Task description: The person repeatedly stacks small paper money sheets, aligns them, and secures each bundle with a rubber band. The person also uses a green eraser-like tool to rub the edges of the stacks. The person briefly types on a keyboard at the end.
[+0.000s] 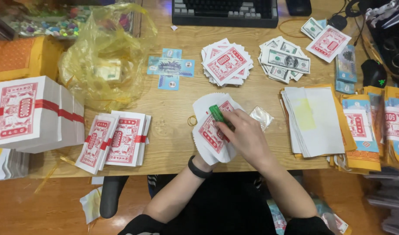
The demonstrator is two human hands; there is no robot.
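Note:
My left hand (202,160) is under a fanned stack of red-and-white paper notes (210,130) and holds it just above the front of the wooden desk (173,113); only the wrist with a black band shows. My right hand (247,135) rests on top of the fan and grips a small green object (217,114), pressing it against the notes. A yellow rubber band (192,120) lies on the desk just left of the fan. A small clear plastic wrapper (261,116) lies to the right.
Banded bundles of red notes (114,139) and a tall stack (29,113) lie left. A yellow plastic bag (106,56), blue notes (171,67), a red fanned pile (227,63), grey-green bills (284,61), a keyboard (225,11), and paper stacks (317,119) ring the desk.

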